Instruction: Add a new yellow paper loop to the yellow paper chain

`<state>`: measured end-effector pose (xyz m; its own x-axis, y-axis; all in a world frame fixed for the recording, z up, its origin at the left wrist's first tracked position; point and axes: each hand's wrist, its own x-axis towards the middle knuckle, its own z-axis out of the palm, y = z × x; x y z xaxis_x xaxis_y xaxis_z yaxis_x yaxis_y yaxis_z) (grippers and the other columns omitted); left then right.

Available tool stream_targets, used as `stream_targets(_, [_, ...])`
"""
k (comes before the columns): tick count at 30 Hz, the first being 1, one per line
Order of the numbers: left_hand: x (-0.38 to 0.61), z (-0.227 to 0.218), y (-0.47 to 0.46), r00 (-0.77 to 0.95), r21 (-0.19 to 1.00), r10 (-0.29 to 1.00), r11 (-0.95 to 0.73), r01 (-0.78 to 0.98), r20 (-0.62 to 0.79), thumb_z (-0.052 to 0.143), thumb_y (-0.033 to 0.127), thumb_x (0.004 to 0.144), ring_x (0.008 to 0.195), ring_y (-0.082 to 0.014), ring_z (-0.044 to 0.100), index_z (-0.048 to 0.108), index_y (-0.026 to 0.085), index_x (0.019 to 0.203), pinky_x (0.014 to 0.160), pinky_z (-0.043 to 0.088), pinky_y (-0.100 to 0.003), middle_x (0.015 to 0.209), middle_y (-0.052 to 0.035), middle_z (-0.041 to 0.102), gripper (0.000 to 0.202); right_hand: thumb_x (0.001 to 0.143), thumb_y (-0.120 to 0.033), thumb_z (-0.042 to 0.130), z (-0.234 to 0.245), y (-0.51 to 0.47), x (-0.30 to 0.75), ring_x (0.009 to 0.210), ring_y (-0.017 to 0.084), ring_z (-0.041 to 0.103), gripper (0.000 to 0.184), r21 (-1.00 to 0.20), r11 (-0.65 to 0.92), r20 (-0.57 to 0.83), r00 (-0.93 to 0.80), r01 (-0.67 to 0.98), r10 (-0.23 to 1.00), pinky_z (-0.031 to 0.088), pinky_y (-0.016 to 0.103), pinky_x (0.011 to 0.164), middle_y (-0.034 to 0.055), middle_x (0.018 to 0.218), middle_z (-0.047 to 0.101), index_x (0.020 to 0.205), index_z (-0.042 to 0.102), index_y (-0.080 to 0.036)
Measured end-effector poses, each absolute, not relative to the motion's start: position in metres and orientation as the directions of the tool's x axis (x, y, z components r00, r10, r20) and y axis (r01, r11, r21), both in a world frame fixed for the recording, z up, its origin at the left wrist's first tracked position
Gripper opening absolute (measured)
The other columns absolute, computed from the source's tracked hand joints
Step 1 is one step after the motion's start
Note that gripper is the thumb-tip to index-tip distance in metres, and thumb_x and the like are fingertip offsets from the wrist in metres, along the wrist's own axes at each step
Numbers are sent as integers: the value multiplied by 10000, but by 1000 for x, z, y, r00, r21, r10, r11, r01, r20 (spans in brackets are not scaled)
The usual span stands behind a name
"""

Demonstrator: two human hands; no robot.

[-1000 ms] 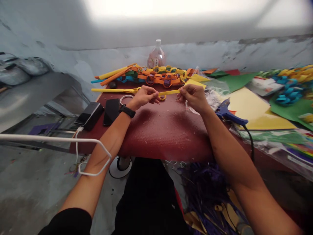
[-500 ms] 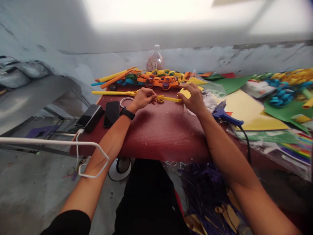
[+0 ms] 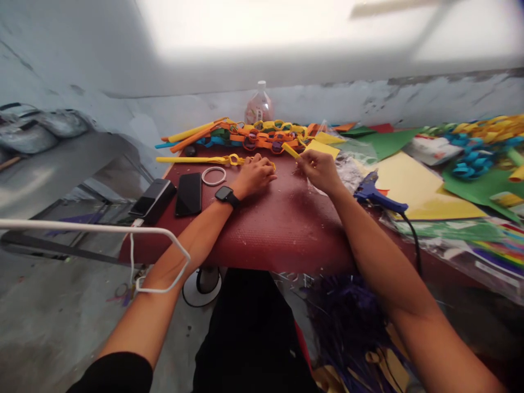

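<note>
Left hand [image 3: 257,176] lies knuckles-up on the red table [image 3: 266,229], fingers curled down onto the right end of a yellow chain [image 3: 213,160]. A bit of yellow shows at its fingertips, so it looks closed on that end, though the grip itself is hidden under the hand. The chain runs left from the hand along the far part of the table: one small loop just left of the knuckles, then a long flat strip.

Right hand [image 3: 321,169] is just right of the left hand, apart from it, raised a little. Thumb and forefinger are pinched on the near end of a short yellow strip [image 3: 290,150]; the strip slants up and left toward the pile.

Far edge: pile of linked paper rings [image 3: 262,134], orange, yellow, blue and green, with long orange and yellow strips sticking out left. Bottle [image 3: 259,106] behind the pile, by the wall.

Left side of table: white ring [image 3: 213,176] lying flat near the left wrist, then phone [image 3: 189,194], then a dark box [image 3: 152,199] at the edge with a white cable [image 3: 135,256] hanging down. Black watch [image 3: 226,195] on the left wrist.

Right of the right hand: blue glue gun [image 3: 374,192], lying on yellow sheets [image 3: 413,185], black cord trailing near. Green sheets [image 3: 388,141] beyond, more paper chains far right.
</note>
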<state>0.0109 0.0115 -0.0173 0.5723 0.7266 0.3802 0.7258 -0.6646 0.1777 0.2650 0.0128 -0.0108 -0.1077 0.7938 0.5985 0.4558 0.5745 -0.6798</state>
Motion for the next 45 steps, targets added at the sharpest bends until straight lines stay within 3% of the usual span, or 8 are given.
stream_targets(6, [21, -29, 10, 634, 75, 714, -679, 730, 298, 719, 328, 1043, 1385, -454, 539, 816, 112, 1138, 1160, 383, -624, 1386, -235, 719, 256, 931, -568, 754, -16, 15, 254, 675, 188, 581, 368, -627, 612, 625, -157, 482, 765, 461, 336, 651, 51, 761, 719, 787, 776, -230])
stream_targets(12, [3, -29, 33, 422, 507, 786, -616, 604, 452, 696, 35, 935, 1113, -278, 702, 806, 133, 1027, 1044, 524, -440, 1134, -142, 811, 174, 917, -456, 719, -18, 17, 263, 688, 207, 590, 282, -620, 537, 529, -201, 572, 824, 481, 370, 711, 88, 803, 750, 851, 792, -192])
stream_targets(15, [-5, -29, 38, 296, 715, 808, -588, 378, 509, 723, 84, 944, 977, -205, 744, 769, 148, 1067, 884, 557, -334, 1058, -94, 813, 146, 920, -421, 709, -19, 17, 263, 704, 219, 621, 268, -615, 506, 481, -221, 605, 848, 503, 381, 732, 110, 832, 773, 870, 797, -173])
stream_targets(18, [-8, -31, 39, 280, 800, 819, -562, 211, 501, 779, 89, 888, 957, -179, 761, 737, 175, 1240, 817, 552, -277, 1014, -55, 804, 366, 920, -403, 709, -22, 17, 259, 706, 222, 626, 247, -611, 518, 462, -261, 599, 847, 506, 384, 737, 102, 817, 762, 857, 790, -178])
stream_targets(25, [-5, -35, 38, 342, 837, 801, -543, 70, 491, 921, 321, 872, 995, -187, 768, 827, 166, 1028, 884, 627, -316, 1132, -99, 781, 239, 940, -481, 721, -33, 17, 243, 713, 213, 610, 306, -656, 572, 474, -320, 493, 820, 511, 378, 733, 94, 833, 758, 873, 782, -189])
stream_targets(30, [-1, -33, 34, 279, 904, 862, -423, -60, 422, 961, 337, 845, 933, -169, 776, 781, 203, 1186, 801, 671, -288, 1167, -76, 744, 408, 975, -593, 705, -37, 17, 236, 717, 200, 592, 414, -678, 618, 515, -342, 397, 786, 503, 373, 719, 90, 860, 747, 914, 770, -188])
stream_targets(36, [-2, -24, 29, 203, 938, 921, -300, -176, 333, 974, 366, 831, 867, -167, 777, 706, 213, 1239, 737, 685, -296, 1025, -30, 736, 511, 947, -438, 771, -38, 16, 232, 678, 174, 574, 271, -729, 595, 506, -319, 338, 801, 496, 333, 683, -1, 757, 657, 1074, 678, -217])
stream_targets(45, [-3, -19, 28, 166, 943, 933, -296, -151, 319, 1057, 321, 689, 815, -144, 746, 739, 180, 1071, 690, 643, -243, 966, -34, 759, 516, 895, -407, 841, -33, 10, 228, 682, 149, 541, 306, -738, 607, 530, -304, 294, 792, 503, 317, 690, -14, 802, 617, 973, 594, -245])
